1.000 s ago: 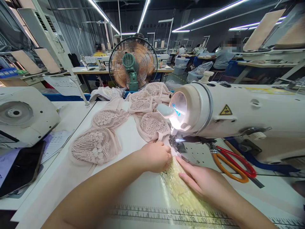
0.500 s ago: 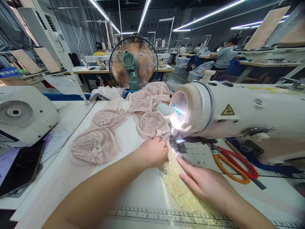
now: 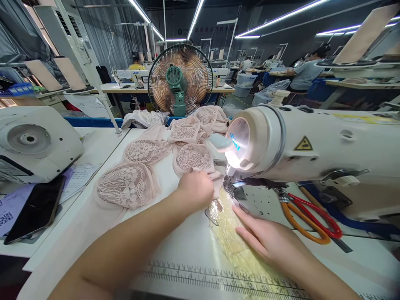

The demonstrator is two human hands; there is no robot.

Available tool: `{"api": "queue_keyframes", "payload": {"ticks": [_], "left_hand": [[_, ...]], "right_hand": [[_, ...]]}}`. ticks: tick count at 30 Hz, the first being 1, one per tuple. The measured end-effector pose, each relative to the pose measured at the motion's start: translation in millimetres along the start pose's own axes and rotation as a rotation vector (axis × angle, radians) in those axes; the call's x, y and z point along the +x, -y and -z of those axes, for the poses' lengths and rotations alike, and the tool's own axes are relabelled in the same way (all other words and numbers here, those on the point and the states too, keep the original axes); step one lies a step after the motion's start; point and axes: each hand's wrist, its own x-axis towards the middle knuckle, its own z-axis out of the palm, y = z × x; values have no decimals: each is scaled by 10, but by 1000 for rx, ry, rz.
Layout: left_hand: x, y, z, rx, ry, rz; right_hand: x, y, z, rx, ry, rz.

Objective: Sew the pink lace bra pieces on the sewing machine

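Dim workshop w/ ceiling strip lights (image 3: 275, 18), fan (image 3: 180, 79)

Garment factory floor, sewing machine (image 3: 312, 146), rows of workstations, lace pieces (image 3: 137, 175), strip lights (image 3: 278, 18)

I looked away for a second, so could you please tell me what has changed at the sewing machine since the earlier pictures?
The left hand has drawn back from the needle, toward the pink lace pieces, still closed on fabric. The right hand stays flat on the yellow lace. The scissors and phone lie as before.
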Motion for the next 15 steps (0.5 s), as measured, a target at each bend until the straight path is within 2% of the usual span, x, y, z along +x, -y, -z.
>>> {"api": "queue_keyframes", "payload": {"ticks": [3, 7, 9, 12, 15], "left_hand": [[-23, -4, 95, -20, -63, 171], [97, 92, 69, 24, 103, 269], [236, 186, 61, 12, 154, 298], [533, 355, 68, -97, 189, 304], [838, 511, 10, -139, 116, 334]], "right_hand": [[3, -16, 10, 19, 6, 12], [19, -30, 19, 37, 20, 31], [19, -54, -6, 59, 17, 49], [13, -146, -112, 93, -70, 89], [36, -303, -296, 127, -183, 158]]}}
